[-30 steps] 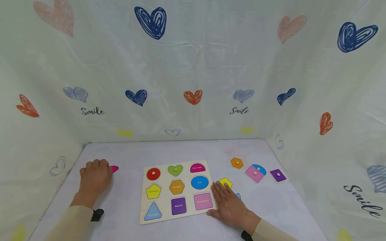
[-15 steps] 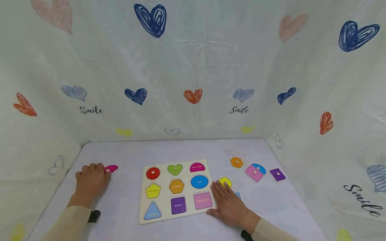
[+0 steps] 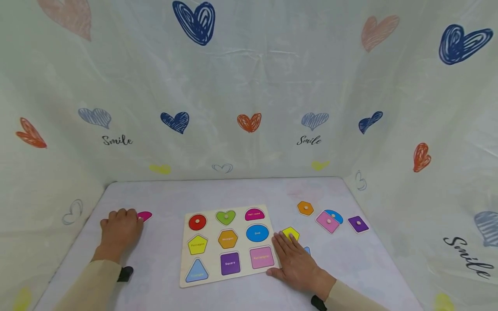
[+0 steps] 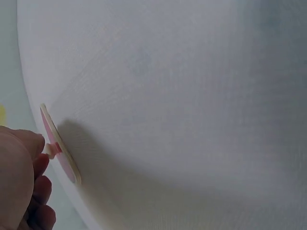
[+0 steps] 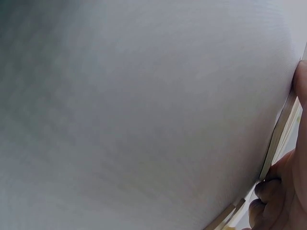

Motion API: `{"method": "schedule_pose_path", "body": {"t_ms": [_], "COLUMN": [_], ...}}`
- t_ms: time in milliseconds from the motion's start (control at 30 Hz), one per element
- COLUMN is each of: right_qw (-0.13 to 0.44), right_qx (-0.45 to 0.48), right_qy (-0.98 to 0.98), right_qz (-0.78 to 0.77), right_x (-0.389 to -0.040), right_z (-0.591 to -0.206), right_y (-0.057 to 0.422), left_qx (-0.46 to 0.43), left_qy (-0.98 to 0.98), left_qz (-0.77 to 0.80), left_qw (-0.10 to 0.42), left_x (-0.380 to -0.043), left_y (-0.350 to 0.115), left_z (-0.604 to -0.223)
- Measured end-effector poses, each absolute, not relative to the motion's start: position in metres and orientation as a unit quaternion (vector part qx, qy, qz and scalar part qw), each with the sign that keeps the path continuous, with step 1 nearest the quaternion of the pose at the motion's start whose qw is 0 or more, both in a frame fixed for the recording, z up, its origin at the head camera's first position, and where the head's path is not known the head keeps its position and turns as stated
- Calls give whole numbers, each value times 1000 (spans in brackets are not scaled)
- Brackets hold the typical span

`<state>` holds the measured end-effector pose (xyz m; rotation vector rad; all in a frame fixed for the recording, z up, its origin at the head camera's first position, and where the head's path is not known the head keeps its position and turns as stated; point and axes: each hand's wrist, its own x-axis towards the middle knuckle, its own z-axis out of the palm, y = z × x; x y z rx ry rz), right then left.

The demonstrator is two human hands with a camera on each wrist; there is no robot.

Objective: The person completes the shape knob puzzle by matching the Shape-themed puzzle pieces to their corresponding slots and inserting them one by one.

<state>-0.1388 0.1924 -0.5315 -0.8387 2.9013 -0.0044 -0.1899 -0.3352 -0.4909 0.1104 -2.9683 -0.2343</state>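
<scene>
My left hand [image 3: 122, 229] pinches the small knob of a magenta half-round puzzle piece [image 3: 145, 216] on the left side of the table. In the left wrist view the piece [image 4: 60, 148] is seen edge-on, thumb and finger at its knob, close over the cloth. The wooden shape puzzle board [image 3: 214, 276] lies in the middle, with a red circle [image 3: 197, 222] and a green heart [image 3: 226, 217] with knobs seated in its top row. My right hand [image 3: 297, 263] rests flat, fingers straight, against the board's right edge, partly covering a yellow pentagon piece [image 3: 291, 233].
Right of the board lie loose pieces: an orange hexagon [image 3: 305, 208], a pink rectangle [image 3: 327, 222] overlapping a blue oval [image 3: 336, 215], and a purple square [image 3: 358, 224]. A light blue piece [image 3: 308, 250] peeks out behind my right hand. A heart-printed curtain [image 3: 249, 86] surrounds the table.
My left hand has shifted only slightly, first left and then back right, staying at the magenta half-round piece. The right hand and the board have not moved; the head view tilts slightly.
</scene>
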Motion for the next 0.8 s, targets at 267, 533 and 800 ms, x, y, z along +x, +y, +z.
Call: {"method": "schedule_pose_path", "body": {"t_ms": [267,533,800], "right_qw": [67,66,71], "right_qx": [-273,-273,-273], "right_qy": [960,960,959], "right_qz": [-3,1,-2], "right_x": [-139,-139,-139], "right_z": [-530,-529,-530], "right_y": [192,191,192], "left_qx": [33,40,51], "left_qy": [-994,-995,-996], "left_qz": [-60,-42,-31], "left_qw": [90,83,69], "left_x": [-196,-198,-198], "left_y": [-338,-339,-337], "left_z": [-496,-498,-499]}}
